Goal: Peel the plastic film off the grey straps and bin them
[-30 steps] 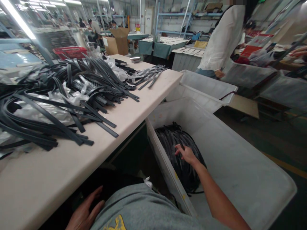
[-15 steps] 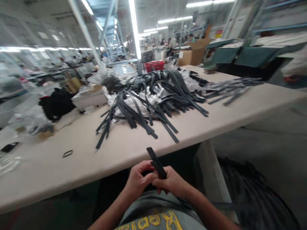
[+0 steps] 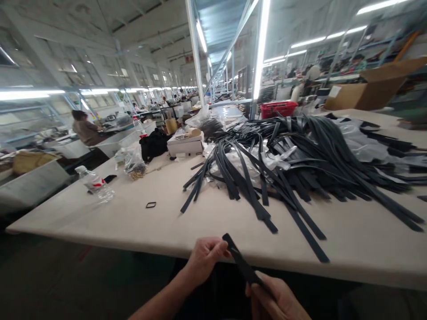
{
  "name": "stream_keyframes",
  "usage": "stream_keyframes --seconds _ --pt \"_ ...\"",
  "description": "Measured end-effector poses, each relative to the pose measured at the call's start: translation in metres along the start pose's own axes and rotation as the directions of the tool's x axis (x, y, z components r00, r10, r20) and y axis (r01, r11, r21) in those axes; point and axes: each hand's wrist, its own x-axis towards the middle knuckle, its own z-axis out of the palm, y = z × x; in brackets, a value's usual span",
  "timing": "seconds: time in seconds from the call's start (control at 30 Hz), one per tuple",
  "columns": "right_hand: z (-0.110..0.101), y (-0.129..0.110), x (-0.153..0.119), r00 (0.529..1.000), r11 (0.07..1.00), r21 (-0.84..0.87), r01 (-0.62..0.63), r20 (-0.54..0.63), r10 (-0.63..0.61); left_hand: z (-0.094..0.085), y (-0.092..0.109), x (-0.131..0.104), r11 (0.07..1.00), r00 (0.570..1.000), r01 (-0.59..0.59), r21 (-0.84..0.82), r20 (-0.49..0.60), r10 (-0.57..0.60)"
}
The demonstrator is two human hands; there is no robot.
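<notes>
A dark strap [image 3: 243, 266] slants up from my right hand [image 3: 278, 295], whose fingers are closed around its lower part. Its free end points toward the table. My left hand [image 3: 207, 260] has thumb and fingers pinched together at the strap's upper end, against its left edge. Both hands are at the table's front edge. Beyond them, many similar dark straps [image 3: 233, 173] lie in a loose heap, their ends hanging toward me. A small black rectangular ring [image 3: 151, 205] rests alone on the table, left of the heap.
On the pale table [image 3: 133, 231] a clear plastic bottle [image 3: 100, 186] stands tilted at left. Farther back are a plastic bag [image 3: 133, 162], a black cloth bundle [image 3: 153, 144] and a white box [image 3: 185, 144]. Behind the heap are a red basket [image 3: 278, 109] and a cardboard box [image 3: 370, 91]. A person [image 3: 87, 129] sits far left.
My view has swung left, bringing the bottle into sight. My hands have moved apart along the strap; my left hand is now at its upper end, my right lower down.
</notes>
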Motion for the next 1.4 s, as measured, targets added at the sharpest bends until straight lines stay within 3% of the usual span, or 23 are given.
stream_keyframes --seconds 0.07,0.1,0.13,0.2,0.27,0.33,0.47,0.6,0.77,0.87,0.93,1.03,1.13,1.2,1.27,1.4 --pt "-0.017 -0.010 0.007 0.982 0.997 0.027 0.072 -0.177 -0.066 -0.020 0.000 0.034 0.974 0.989 -0.101 0.202 -0.085 0.120" --pt "-0.027 -0.015 0.012 0.954 0.992 0.048 0.117 -0.282 -0.099 -0.031 0.000 0.055 0.905 0.967 -0.155 0.395 -0.125 0.221" --pt "-0.036 -0.018 0.018 0.917 0.986 0.058 0.156 -0.379 -0.123 -0.042 0.001 0.078 0.768 0.940 -0.152 0.622 -0.148 0.306" --pt "-0.050 -0.019 0.032 0.842 0.980 0.036 0.197 -0.518 -0.150 -0.061 0.000 0.122 0.652 0.918 -0.092 0.753 -0.189 0.348" --pt "-0.058 -0.015 0.043 0.804 0.980 -0.026 0.198 -0.567 -0.177 -0.074 0.000 0.160 0.584 0.912 -0.033 0.811 -0.214 0.349" --pt "-0.060 -0.010 0.051 0.809 0.980 -0.077 0.184 -0.555 -0.195 -0.081 -0.001 0.187 0.518 0.913 0.006 0.856 -0.216 0.346" --pt "-0.058 -0.006 0.055 0.816 0.980 -0.088 0.177 -0.544 -0.196 -0.086 0.006 0.206 0.412 0.916 0.024 0.911 -0.186 0.356" --pt "-0.063 -0.012 0.051 0.846 0.984 -0.066 0.168 -0.503 -0.178 -0.087 0.022 0.181 0.351 0.909 0.014 0.936 -0.158 0.386" --pt "-0.063 -0.026 0.039 0.931 0.992 0.079 0.100 -0.360 -0.065 -0.077 0.034 0.094 0.305 0.916 0.018 0.952 -0.138 0.376" --pt "-0.042 -0.036 0.038 0.982 0.985 0.170 -0.018 -0.180 0.049 -0.069 0.030 0.037 0.287 0.906 -0.010 0.958 -0.112 0.407" --pt "-0.020 -0.043 0.043 0.996 0.986 0.158 -0.050 -0.066 0.061 -0.065 0.025 0.008 0.289 0.907 -0.040 0.957 -0.086 0.412" --pt "0.011 -0.057 0.061 0.997 0.998 0.042 -0.045 0.068 0.042 -0.058 0.018 -0.021 0.287 0.920 -0.117 0.951 -0.005 0.391" --pt "0.035 -0.067 0.083 0.994 0.992 -0.116 -0.045 0.096 0.057 -0.051 0.014 -0.036 0.297 0.929 -0.219 0.930 0.105 0.355" --pt "0.044 -0.071 0.096 0.998 0.970 -0.242 0.006 0.060 0.009 -0.047 0.013 -0.043 0.382 0.932 -0.262 0.886 0.128 0.340" --pt "0.047 -0.072 0.102 0.997 0.937 -0.343 0.073 0.015 -0.073 -0.045 0.012 -0.051 0.526 0.939 -0.276 0.805 0.109 0.326" --pt "0.040 -0.070 0.098 0.993 0.930 -0.356 0.094 -0.039 -0.115 -0.050 0.008 -0.063 0.842 0.974 -0.149 0.519 -0.067 0.214"
